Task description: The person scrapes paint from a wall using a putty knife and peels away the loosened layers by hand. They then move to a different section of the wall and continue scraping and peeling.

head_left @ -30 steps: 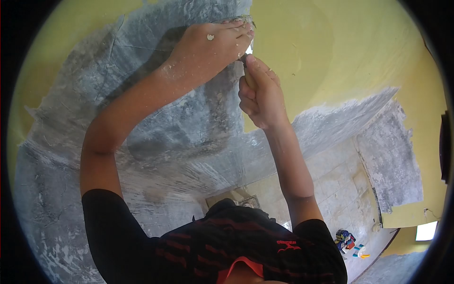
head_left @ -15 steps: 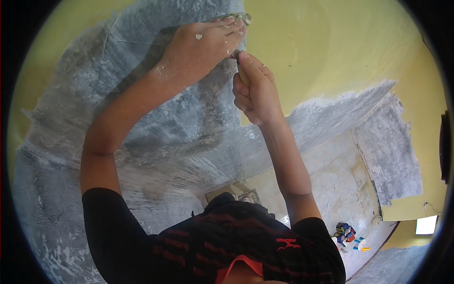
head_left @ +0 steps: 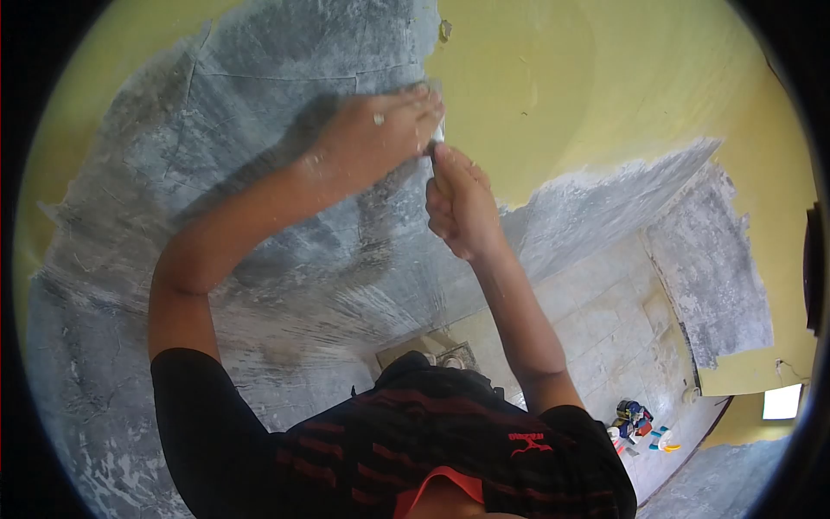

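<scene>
My right hand (head_left: 462, 201) is closed round the handle of a scraper, whose narrow metal blade (head_left: 438, 130) shows above the thumb. My left hand (head_left: 385, 130) lies over the upper part of the tool, fingers extended toward the paint edge and slightly blurred. Both hands are at the border between the bare grey wall (head_left: 285, 52) and the yellow-green painted wall (head_left: 588, 78). A small paint flake (head_left: 445, 31) clings near the edge above them. Pale bits of debris stick to the back of my left hand.
Below right, a tiled floor (head_left: 596, 303) holds a dark bundle (head_left: 633, 417) and a blue and orange item (head_left: 664, 439). Another grey scraped patch (head_left: 713, 268) is on the right wall. A dark object (head_left: 814, 268) juts in at the far right edge.
Both hands and the scraper have moved down along the paint edge. The crumpled paint by my left fingertips is gone from there, and a small flake shows higher up.
</scene>
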`<state>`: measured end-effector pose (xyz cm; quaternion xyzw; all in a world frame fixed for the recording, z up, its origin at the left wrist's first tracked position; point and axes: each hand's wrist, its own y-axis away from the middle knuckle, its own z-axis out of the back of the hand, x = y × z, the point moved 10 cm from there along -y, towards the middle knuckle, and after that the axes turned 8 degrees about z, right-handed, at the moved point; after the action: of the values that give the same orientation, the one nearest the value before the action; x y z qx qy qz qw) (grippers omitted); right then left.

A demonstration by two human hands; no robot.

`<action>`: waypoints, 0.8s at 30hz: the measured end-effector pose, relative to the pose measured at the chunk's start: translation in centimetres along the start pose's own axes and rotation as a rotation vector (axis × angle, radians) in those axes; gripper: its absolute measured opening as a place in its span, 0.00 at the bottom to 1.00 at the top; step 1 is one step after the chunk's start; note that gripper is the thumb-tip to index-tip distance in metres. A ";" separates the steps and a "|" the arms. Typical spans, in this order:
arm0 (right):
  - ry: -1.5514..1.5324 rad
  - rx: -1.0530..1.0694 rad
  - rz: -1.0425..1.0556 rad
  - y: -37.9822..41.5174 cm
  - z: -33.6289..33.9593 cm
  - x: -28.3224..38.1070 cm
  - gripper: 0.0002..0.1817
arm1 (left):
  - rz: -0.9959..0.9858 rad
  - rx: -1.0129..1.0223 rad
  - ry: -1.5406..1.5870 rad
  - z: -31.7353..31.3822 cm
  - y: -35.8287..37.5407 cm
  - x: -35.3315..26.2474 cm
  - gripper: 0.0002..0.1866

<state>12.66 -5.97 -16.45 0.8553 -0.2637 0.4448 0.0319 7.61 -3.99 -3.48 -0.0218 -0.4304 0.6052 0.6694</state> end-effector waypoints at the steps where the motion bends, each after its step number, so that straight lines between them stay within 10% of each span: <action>1: -0.001 0.000 -0.004 -0.1 0.7 -0.4 0.15 | 0.002 0.003 0.001 -0.7 0.4 -0.3 0.21; 24: 0.026 0.008 0.051 -1.4 1.3 0.3 0.18 | 0.046 -0.053 0.032 -0.6 -0.3 0.9 0.20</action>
<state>14.44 -5.26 -16.75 0.8427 -0.2830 0.4575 0.0207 8.10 -3.05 -3.23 -0.0587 -0.4349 0.6083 0.6614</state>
